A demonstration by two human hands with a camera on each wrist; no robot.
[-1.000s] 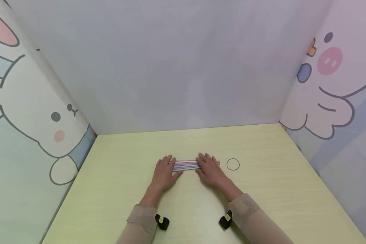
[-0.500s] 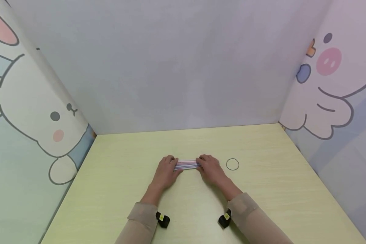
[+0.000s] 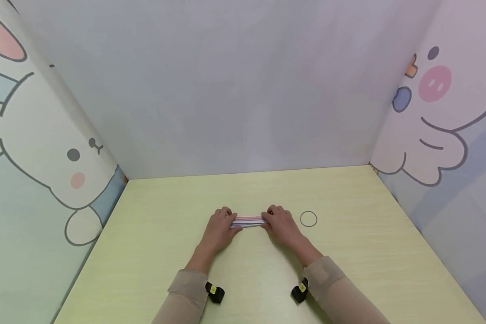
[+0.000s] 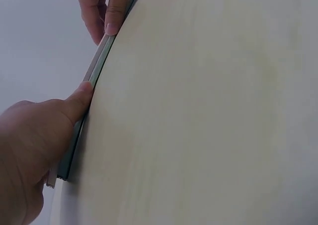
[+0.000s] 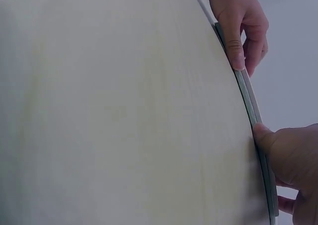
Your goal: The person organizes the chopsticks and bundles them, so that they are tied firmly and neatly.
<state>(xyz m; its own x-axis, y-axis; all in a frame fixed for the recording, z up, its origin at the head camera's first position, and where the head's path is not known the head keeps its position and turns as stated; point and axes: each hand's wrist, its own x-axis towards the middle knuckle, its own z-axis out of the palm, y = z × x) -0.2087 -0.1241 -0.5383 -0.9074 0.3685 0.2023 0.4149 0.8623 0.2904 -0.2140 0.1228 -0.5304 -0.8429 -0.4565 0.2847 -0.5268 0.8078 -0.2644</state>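
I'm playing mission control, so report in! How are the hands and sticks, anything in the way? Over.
Left hand, right hand: both gripping thin coloured sticks. Sticks bunched together. Thin dark ring apart, beyond right hand, seemingly not in the way.

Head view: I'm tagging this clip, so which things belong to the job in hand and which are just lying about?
Job in hand:
Thin coloured sticks
Left hand and right hand, both gripping the sticks

Lying about or background:
Thin dark ring, untouched on the pale tabletop, right of the right hand; it might belong too
Cartoon-printed side walls
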